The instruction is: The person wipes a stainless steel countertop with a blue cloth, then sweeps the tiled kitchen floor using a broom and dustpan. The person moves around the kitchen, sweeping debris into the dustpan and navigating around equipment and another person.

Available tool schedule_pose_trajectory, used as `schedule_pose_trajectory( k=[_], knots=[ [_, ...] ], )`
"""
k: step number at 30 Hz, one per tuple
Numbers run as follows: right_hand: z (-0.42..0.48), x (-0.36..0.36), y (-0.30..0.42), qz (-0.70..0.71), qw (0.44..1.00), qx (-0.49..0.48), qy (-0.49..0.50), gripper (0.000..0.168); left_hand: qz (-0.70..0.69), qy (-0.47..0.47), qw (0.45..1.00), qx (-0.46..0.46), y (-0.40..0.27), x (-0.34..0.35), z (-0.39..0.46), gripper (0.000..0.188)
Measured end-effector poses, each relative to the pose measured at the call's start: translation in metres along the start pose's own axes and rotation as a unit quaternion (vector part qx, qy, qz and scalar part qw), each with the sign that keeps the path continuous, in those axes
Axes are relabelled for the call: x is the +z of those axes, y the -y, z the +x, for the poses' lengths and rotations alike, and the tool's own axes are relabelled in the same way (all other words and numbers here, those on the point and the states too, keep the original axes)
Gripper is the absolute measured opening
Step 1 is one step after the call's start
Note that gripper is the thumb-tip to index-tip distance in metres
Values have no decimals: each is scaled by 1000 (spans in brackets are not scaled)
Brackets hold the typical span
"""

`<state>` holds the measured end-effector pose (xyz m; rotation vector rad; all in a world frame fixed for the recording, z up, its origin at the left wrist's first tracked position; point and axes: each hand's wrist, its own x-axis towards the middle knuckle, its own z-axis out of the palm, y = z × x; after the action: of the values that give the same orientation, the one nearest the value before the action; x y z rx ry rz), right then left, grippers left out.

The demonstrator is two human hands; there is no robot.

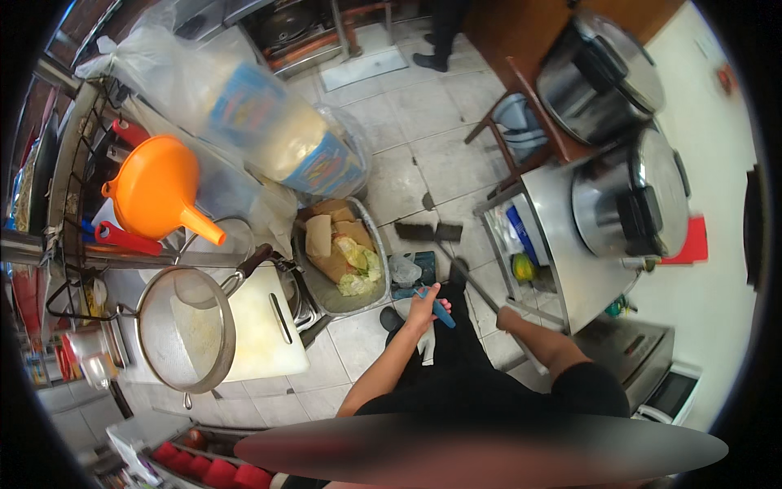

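Near the middle, my left hand (427, 310) is closed around the blue handle (444, 313) of what looks like a long-handled dustpan (415, 269), whose dark pan lies on the floor tiles with a crumpled clear plastic item in it. My right hand (504, 319) grips the grey pole (473, 280) of a broom, and the broom's dark head (427, 231) rests on the tiles just beyond the pan. Left of the pan stands a grey waste bin (385, 269) holding cardboard and lettuce leaves.
An orange funnel (156, 186), a mesh strainer (229, 342) and a white cutting board (263, 354) are at left. Large bagged goods (293, 134) stand behind the bin. Big metal cookers (629, 195) sit at right, one on a steel table (586, 269). Another person's legs (449, 30) show at the top.
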<state>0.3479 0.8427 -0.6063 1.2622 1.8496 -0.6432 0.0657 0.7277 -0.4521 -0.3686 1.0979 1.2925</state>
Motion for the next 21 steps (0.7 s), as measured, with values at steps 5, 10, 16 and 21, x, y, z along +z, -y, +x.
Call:
schedule_pose_trajectory(
  k=[5,10,16,21],
  knots=[
    [-148,0,-39,247,959,72,118,29,45,39,998,6,58,-26,-21,30],
    [-190,-41,-58,229,972,41,20,31,-2,30,997,74,100,-45,-46,17],
    [-60,-63,-8,250,959,13,-134,46,103,-15,991,88,126,-80,-97,12],
    [3,54,48,256,965,-1,-65,36,181,-64,979,68,132,-119,-144,11]
  ],
)
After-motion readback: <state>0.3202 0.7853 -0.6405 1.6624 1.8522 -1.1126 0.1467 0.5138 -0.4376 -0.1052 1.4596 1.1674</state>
